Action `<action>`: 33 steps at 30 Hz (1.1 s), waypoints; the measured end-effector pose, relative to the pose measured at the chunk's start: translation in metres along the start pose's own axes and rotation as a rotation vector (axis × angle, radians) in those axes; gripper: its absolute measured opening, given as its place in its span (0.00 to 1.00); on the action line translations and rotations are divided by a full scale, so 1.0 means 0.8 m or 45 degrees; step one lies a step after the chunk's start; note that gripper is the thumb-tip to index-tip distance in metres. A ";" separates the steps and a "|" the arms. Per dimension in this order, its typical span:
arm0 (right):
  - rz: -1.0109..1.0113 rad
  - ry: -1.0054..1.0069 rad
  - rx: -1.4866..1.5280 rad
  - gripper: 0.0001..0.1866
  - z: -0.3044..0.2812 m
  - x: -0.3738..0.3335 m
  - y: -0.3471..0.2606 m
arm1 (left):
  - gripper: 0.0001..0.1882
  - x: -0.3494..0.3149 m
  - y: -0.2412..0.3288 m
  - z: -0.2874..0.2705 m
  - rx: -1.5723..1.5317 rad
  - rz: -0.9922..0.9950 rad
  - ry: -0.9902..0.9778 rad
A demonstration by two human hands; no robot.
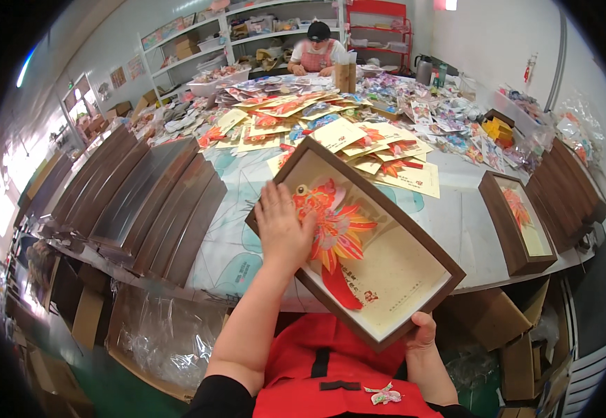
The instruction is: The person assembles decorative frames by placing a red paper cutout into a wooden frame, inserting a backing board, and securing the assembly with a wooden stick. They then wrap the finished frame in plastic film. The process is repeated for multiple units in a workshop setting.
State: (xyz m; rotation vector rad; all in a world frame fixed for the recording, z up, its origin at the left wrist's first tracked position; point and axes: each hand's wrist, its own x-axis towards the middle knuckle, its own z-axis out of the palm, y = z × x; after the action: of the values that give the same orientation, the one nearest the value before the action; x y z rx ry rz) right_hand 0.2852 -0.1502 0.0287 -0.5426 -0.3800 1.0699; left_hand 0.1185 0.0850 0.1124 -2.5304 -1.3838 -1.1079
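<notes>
A brown shadow-box picture frame (414, 244) is tilted above the near edge of the table, in front of my body. Inside it a red and orange goldfish decoration (334, 223) with a red tail strip lies on a cream card (393, 285). My left hand (285, 226) rests flat across the frame's left side, fingers stretched and touching its upper left rim. At the lower right corner my right hand (421, 331) grips the frame, thumb on the edge and the other fingers hidden beneath it.
Brown frames (157, 188) stand in a leaning row on the left. Another framed goldfish (519, 216) stands at right, beside more frames (564, 188). Cream cards (359, 139) are heaped mid-table. A person (317, 52) sits across the table. Cardboard boxes (487, 313) stand below the edge.
</notes>
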 end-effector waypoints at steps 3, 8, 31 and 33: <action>0.044 -0.067 -0.074 0.44 0.017 0.000 0.005 | 0.39 0.001 0.048 0.005 -0.074 0.263 -0.019; 0.029 0.038 0.080 0.42 0.025 0.014 0.019 | 0.37 -0.082 0.126 -0.003 -0.312 0.803 -0.271; -0.223 0.240 0.118 0.33 -0.037 0.024 -0.074 | 0.34 -0.109 0.092 -0.011 -0.420 1.216 -0.649; -0.346 0.479 0.110 0.35 -0.041 0.018 -0.126 | 0.38 -0.111 0.041 0.008 -0.384 0.947 -0.597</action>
State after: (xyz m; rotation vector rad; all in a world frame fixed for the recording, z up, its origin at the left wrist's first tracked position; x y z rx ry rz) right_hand 0.3813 -0.1821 0.0620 -0.5828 -0.0725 0.6998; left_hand 0.1166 0.0045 0.0628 -3.2118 -0.1981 -0.6275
